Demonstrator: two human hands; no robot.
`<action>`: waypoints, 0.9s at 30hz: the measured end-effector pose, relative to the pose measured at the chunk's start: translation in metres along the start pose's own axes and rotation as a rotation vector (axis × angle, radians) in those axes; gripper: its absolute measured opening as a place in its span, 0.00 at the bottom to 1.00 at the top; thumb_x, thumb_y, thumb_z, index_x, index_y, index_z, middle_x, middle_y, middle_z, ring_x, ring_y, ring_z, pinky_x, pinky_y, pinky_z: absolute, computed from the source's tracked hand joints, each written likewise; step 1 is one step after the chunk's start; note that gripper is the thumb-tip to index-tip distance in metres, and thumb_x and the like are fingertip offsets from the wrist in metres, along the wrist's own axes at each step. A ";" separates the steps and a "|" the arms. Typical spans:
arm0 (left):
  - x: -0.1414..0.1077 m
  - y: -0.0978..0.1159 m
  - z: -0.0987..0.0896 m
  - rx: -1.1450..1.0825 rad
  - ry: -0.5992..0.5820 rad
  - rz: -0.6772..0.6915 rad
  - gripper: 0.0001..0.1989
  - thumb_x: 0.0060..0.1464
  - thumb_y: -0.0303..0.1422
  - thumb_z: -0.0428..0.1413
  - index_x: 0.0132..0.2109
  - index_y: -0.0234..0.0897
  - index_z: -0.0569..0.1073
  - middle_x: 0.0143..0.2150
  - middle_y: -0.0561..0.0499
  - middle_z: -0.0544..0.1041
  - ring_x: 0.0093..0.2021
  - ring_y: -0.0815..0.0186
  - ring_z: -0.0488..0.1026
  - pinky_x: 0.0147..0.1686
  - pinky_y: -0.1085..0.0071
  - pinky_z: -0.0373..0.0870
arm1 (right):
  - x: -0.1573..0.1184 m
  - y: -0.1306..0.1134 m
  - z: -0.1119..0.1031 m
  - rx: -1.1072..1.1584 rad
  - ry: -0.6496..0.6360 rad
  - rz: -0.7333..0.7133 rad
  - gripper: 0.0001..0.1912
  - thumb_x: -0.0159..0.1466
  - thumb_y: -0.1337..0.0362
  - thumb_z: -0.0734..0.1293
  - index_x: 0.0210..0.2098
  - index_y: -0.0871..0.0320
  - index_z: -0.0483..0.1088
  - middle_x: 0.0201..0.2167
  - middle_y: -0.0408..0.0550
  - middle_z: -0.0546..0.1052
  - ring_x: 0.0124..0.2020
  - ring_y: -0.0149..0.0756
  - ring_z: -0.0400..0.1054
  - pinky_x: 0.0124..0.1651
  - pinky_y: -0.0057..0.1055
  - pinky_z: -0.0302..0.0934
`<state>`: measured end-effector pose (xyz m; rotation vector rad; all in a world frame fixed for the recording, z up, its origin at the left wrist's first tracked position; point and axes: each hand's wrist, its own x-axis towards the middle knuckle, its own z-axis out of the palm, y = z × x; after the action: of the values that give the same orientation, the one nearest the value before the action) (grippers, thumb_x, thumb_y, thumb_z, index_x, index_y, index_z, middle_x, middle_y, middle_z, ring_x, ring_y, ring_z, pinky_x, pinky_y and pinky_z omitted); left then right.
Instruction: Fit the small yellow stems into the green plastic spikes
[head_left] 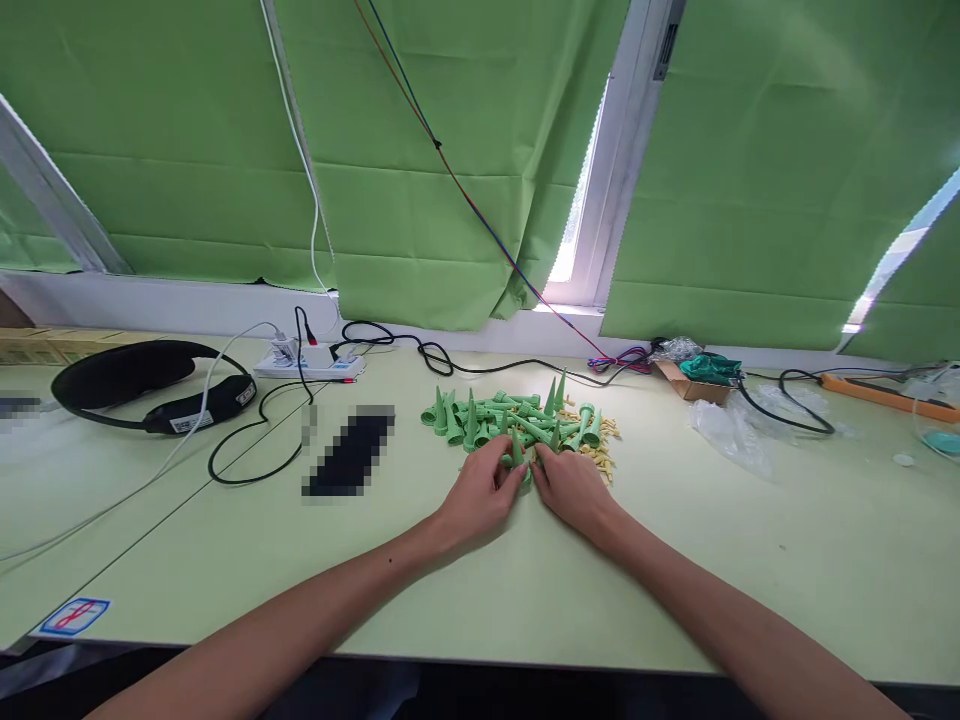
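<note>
A heap of green plastic cone-shaped pieces [471, 425] with flared round bases lies on the table, some upright and some on their sides. Small yellowish pieces [602, 458] are scattered along its right edge and behind it. At the near side of the heap, my left hand [480, 492] has its thumb and fingers closed around an upright green cone [517, 450]. Close beside it, my right hand [576, 490] reaches to the heap with curled fingers. What its fingertips hold, if anything, is hidden.
On the left lie a black neckband-like device [150, 380], a power strip [307, 361] with cables and a blurred dark rectangle [351, 452]. A small cardboard box [694, 383], clear plastic bags [731, 435] and an orange bar [889, 396] are on the right. Green blinds [450, 220] hang behind.
</note>
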<state>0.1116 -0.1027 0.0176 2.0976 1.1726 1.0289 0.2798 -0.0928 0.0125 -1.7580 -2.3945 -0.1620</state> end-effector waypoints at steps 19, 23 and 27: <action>0.000 -0.004 0.002 0.011 -0.021 0.011 0.06 0.61 0.36 0.51 0.40 0.38 0.68 0.25 0.57 0.62 0.23 0.71 0.60 0.23 0.74 0.55 | 0.002 0.003 0.004 -0.011 -0.035 -0.011 0.12 0.71 0.63 0.55 0.41 0.60 0.69 0.30 0.54 0.78 0.31 0.43 0.75 0.30 0.30 0.54; 0.000 -0.002 0.002 0.025 -0.024 0.012 0.07 0.61 0.37 0.51 0.40 0.38 0.68 0.25 0.57 0.63 0.23 0.70 0.60 0.23 0.73 0.55 | 0.001 0.002 0.003 0.007 -0.030 -0.019 0.12 0.72 0.63 0.55 0.39 0.60 0.68 0.29 0.52 0.78 0.30 0.42 0.74 0.29 0.29 0.52; 0.001 -0.001 0.001 0.033 -0.022 0.007 0.07 0.61 0.37 0.51 0.41 0.38 0.69 0.25 0.57 0.64 0.24 0.70 0.61 0.24 0.73 0.56 | 0.001 0.002 0.001 0.022 -0.025 -0.040 0.14 0.72 0.63 0.53 0.39 0.59 0.67 0.28 0.52 0.78 0.29 0.40 0.74 0.29 0.29 0.50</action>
<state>0.1122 -0.1012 0.0165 2.1347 1.1801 0.9936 0.2809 -0.0912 0.0115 -1.7131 -2.4404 -0.1189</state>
